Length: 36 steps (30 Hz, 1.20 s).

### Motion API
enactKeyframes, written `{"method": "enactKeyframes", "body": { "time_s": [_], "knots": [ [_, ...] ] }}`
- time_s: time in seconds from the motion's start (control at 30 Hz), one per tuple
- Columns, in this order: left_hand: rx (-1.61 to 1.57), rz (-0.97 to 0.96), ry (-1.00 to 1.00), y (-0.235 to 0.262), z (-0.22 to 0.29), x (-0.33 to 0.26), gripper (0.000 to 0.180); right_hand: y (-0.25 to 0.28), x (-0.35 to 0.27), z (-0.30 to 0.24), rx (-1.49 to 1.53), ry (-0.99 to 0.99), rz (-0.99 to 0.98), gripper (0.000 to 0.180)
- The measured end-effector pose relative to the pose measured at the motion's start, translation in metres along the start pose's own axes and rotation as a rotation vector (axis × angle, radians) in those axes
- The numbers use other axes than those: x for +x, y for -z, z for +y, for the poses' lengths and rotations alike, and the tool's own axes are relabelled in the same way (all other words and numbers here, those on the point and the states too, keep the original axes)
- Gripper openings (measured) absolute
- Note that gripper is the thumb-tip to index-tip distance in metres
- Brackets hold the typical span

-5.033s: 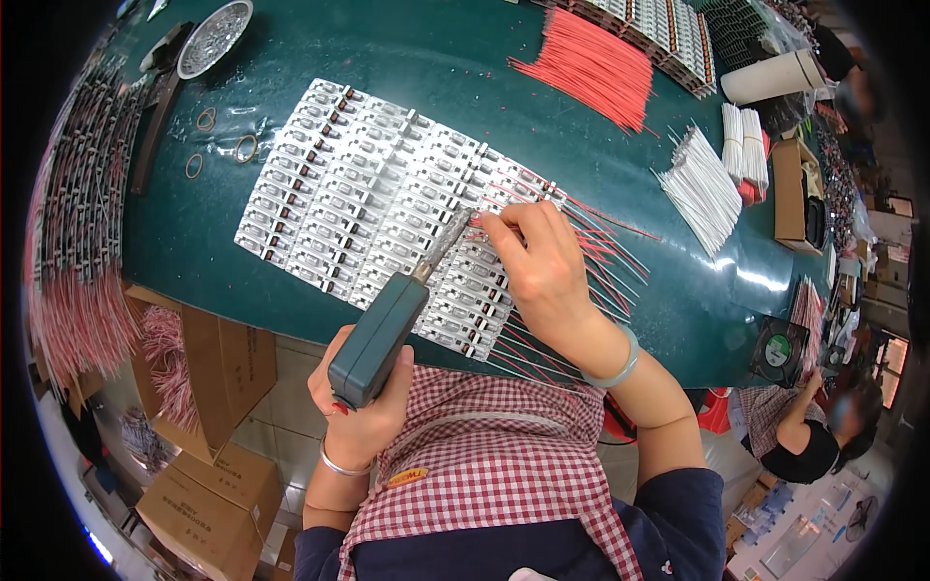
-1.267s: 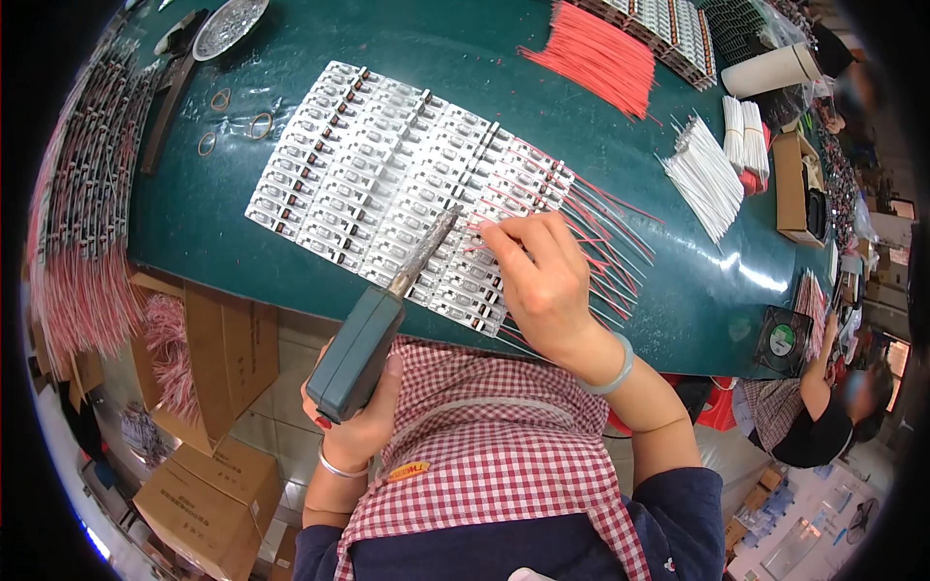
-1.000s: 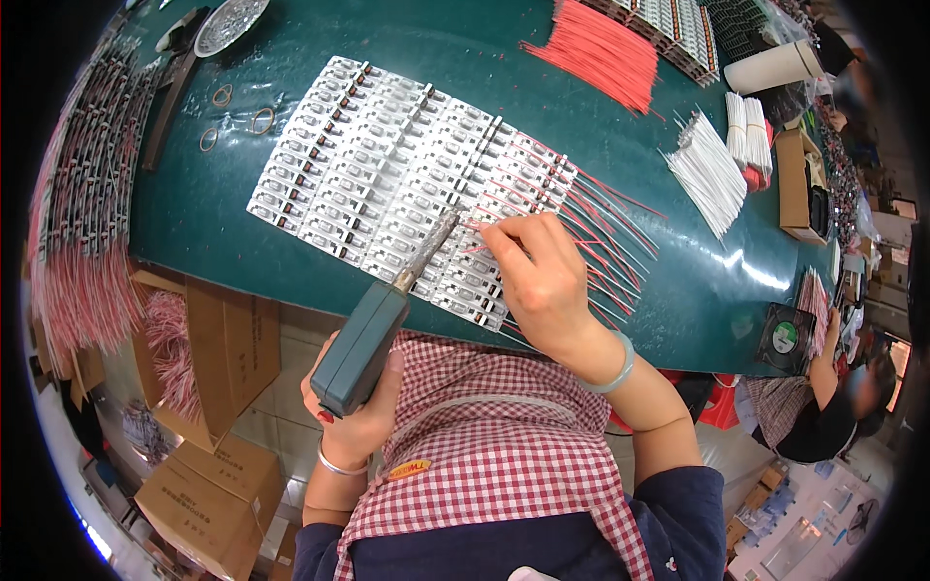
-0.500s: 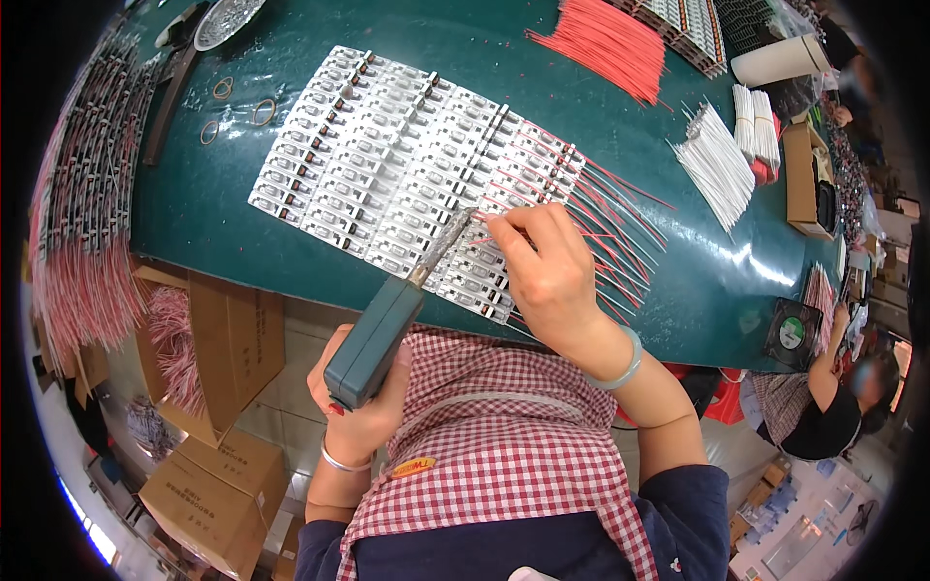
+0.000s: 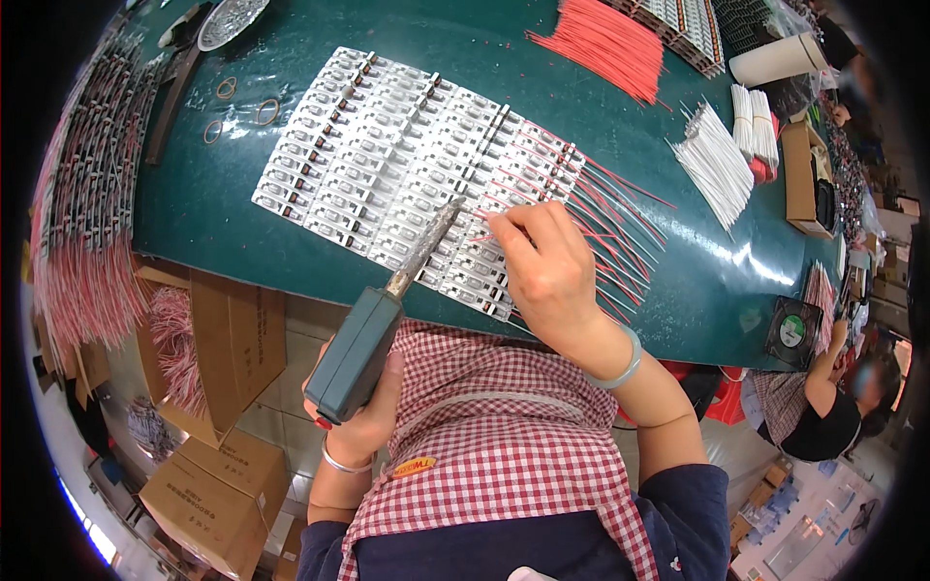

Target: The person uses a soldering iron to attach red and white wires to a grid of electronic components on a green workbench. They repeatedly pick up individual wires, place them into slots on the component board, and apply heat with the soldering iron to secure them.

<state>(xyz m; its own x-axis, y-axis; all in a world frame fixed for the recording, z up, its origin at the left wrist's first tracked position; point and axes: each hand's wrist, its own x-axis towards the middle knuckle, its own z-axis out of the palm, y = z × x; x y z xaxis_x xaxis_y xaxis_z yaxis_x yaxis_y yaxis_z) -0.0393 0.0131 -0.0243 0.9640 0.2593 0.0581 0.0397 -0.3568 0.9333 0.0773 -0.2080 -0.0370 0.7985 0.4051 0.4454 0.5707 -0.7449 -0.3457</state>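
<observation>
On the dark green table (image 5: 242, 208) lies a wide sheet of small white circuit boards (image 5: 387, 165), set in close rows, with thin red wires (image 5: 601, 218) fanning out from its right edge. The left hand (image 5: 363, 412) is wrapped closed around the green handle of a soldering iron (image 5: 373, 329), whose metal tip reaches up onto the lower rows of the sheet. The right hand (image 5: 552, 271) rests on the boards just beside that tip, thumb and forefinger pressed together on what looks like one red wire, though the pinch is too small to see for sure. A pale bangle sits on the right wrist, a thin one on the left. Farther back lie a bundle of red wires (image 5: 605, 44) and, to the right, a bunch of white wires (image 5: 717, 160). Rubber bands (image 5: 242, 102) lie near the sheet's left end. Brown cardboard boxes (image 5: 228, 358) stand below the table edge. At the lower right, another person (image 5: 823, 407) in a checked apron bends over the bench.
</observation>
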Motion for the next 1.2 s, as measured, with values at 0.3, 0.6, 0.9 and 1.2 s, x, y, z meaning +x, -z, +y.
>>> {"method": "enactKeyframes", "body": {
  "time_s": [0.3, 0.6, 0.9, 1.2],
  "knots": [
    [0.041, -0.029, -0.115, -0.001, 0.002, 0.005, 0.024, 0.002, -0.005, -0.007, 0.009, -0.002, 0.033, 0.032],
    [0.016, -0.086, -0.046, 0.001, 0.007, 0.005, 0.024, 0.000, -0.006, -0.009, 0.014, -0.010, 0.022, 0.031],
    [0.132, -0.117, -0.148, 0.000, 0.007, 0.007, 0.021, -0.002, -0.006, -0.011, -0.016, -0.009, 0.026, 0.029],
    [0.063, -0.026, -0.180, 0.000, -0.001, 0.002, 0.021, -0.003, -0.007, -0.012, -0.044, -0.015, 0.019, 0.028]
  ]
}}
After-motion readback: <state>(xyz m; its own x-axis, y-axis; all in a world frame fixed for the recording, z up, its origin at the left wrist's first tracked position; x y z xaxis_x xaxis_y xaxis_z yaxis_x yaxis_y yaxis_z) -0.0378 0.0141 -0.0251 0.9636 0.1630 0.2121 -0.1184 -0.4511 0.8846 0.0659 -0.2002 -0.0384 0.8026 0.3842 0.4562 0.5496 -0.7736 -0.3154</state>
